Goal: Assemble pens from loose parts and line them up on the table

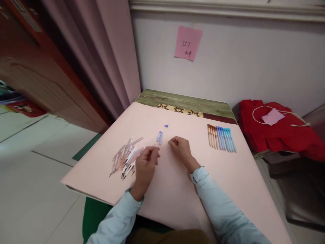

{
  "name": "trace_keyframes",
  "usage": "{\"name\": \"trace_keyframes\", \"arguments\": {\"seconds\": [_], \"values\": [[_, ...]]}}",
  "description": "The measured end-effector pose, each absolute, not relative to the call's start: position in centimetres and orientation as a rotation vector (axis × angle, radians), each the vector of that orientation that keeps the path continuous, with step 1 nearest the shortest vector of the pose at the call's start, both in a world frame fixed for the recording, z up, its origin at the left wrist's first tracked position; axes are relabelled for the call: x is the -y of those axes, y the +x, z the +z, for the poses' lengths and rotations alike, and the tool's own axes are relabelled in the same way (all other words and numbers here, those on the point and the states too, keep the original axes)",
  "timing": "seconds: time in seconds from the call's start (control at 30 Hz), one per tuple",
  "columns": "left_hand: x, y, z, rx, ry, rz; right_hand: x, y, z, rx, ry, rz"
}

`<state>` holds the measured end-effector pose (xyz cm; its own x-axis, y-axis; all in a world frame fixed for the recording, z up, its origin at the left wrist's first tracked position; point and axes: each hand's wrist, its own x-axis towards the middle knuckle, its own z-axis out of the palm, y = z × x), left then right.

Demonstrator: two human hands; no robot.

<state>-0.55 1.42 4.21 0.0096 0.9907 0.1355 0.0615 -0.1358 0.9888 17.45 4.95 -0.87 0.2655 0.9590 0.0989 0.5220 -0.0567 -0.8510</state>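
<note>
My left hand [146, 166] rests on the pink table cover [177, 189] with fingers pinched around a thin pen refill that points toward the blue pen barrel parts [159, 137]. My right hand [180, 149] lies curled just right of those parts, fingers folded; whether it holds anything is hidden. A small blue cap [166, 126] sits a little farther back. A loose pile of pen parts and refills [127, 157] lies left of my left hand. A neat row of assembled orange and blue pens [221, 138] lies at the right.
The table stands against a white wall bearing a pink sticky note [188, 43]. A pink curtain [106, 51] hangs at back left. A red cloth bag [276, 130] lies on a surface to the right. Tiled floor [30, 169] lies to the left.
</note>
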Motion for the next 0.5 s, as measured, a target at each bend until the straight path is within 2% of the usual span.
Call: {"name": "trace_keyframes", "arguments": {"seconds": [0.13, 0.5], "values": [[1.1, -0.6, 1.7, -1.098, 1.55, 1.068, -4.7, 17.2, -0.7, 1.389, -1.717, 0.575], [0.7, -1.1, 1.3, -1.079, 1.678, 1.154, -6.2, 12.8, 1.6, 1.662, -2.108, 0.357]]}}
